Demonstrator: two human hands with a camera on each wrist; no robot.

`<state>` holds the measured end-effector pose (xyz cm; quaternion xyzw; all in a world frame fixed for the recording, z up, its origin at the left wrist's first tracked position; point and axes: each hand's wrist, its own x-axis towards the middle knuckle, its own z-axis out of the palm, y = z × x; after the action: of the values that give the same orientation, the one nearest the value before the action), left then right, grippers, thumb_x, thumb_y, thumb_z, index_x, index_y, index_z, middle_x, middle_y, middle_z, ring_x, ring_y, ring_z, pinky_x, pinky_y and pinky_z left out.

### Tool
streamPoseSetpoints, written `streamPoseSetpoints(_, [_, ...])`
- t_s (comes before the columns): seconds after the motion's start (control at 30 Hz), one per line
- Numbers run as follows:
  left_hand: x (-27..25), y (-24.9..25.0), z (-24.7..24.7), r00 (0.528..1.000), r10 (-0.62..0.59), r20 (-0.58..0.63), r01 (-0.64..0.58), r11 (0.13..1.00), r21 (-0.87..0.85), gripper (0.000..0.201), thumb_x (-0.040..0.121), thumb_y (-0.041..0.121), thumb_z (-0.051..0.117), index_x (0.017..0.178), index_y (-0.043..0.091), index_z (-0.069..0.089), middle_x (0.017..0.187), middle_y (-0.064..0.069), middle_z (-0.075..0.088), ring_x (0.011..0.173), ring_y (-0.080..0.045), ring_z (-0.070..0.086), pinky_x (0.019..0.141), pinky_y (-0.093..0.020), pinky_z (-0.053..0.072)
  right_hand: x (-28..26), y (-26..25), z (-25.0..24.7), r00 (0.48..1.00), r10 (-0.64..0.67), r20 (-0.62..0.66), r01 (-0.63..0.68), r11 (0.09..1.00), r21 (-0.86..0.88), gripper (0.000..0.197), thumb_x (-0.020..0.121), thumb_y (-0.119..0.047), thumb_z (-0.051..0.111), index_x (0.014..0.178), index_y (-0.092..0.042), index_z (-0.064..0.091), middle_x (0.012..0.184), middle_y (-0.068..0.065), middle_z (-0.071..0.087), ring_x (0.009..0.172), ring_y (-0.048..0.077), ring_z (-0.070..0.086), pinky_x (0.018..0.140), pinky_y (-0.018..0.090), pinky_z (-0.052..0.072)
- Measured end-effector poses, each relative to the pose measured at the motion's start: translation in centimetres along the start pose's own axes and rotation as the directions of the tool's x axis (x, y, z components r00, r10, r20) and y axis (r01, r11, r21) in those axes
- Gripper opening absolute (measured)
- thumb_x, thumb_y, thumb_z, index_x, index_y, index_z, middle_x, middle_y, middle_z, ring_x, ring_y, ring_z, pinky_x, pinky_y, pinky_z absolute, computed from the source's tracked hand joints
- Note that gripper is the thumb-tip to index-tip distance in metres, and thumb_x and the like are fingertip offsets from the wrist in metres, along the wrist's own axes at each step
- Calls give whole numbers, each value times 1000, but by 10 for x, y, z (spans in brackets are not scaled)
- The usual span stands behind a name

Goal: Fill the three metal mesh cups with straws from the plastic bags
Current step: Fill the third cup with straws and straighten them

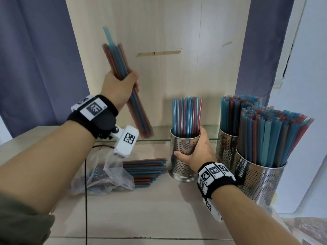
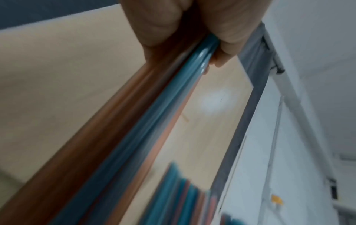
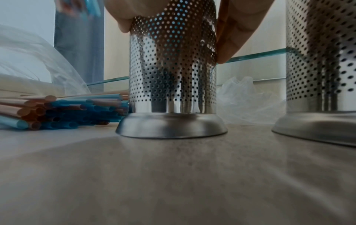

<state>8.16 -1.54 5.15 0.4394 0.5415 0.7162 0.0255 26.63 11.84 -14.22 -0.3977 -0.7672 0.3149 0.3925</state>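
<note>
Three perforated steel cups are standing on the pale wood-grain surface (image 1: 145, 218); the left-most perforated steel cup (image 1: 184, 156) is sitting about half full of upright blue and red plastic straws (image 1: 186, 117), and the right hand (image 1: 196, 152) is wrapping round its wall, thumb on the near side and fingers reaching the rim; the far steel cup (image 1: 225, 147) and the near steel cup (image 1: 260, 181) at the right are both bristling with packed straws; the left hand (image 1: 120, 87) is gripping a raised bundle of blue and red straws (image 1: 122, 73), tilted, above and left of the held cup; a crumpled clear plastic bag (image 1: 109, 175) is lying on the surface left of that cup, with loose straws (image 1: 146, 170) spilling from it toward the cup's base; a glass shelf edge (image 1: 155, 140) is running behind; blue-grey curtains (image 1: 35, 59) are hanging either side of a light wooden back panel (image 1: 177, 50).
</note>
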Motion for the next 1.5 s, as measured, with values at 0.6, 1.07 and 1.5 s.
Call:
streamPoseSetpoints(0.6, [-30, -32, 108, 997, -78, -11, 79, 995, 56, 13, 86, 22, 69, 88, 13, 61, 73, 5, 62, 61, -3, 58, 54, -11, 46, -8, -5, -7, 1000, -27, -6, 27, 999, 17, 111, 54, -41, 92, 142, -36, 24, 133, -9, 51, 123, 14, 52, 106, 40, 47])
streamPoseSetpoints(1.07, [-27, -73, 123, 991, -119, 57, 87, 915, 393, 43, 79, 42, 70, 114, 25, 52, 136, -1, 41, 128, -23, 31, 107, -37, 32, -6, 0, 0, 1000, -24, -20, 25, 999, 32, 124, 48, -58, 89, 148, -36, 18, 138, -9, 48, 127, 14, 50, 103, 46, 49])
streamPoseSetpoints(1.5, [-36, -104, 121, 960, -64, 274, -118, 792, 599, 68, 69, 62, 57, 128, 29, 56, 142, -5, 39, 132, -31, 28, 111, -42, 23, -6, -1, -3, 1000, -11, -10, 11, 1000, -19, 121, 54, -49, 89, 149, -34, 16, 137, -6, 47, 126, 16, 50, 103, 44, 48])
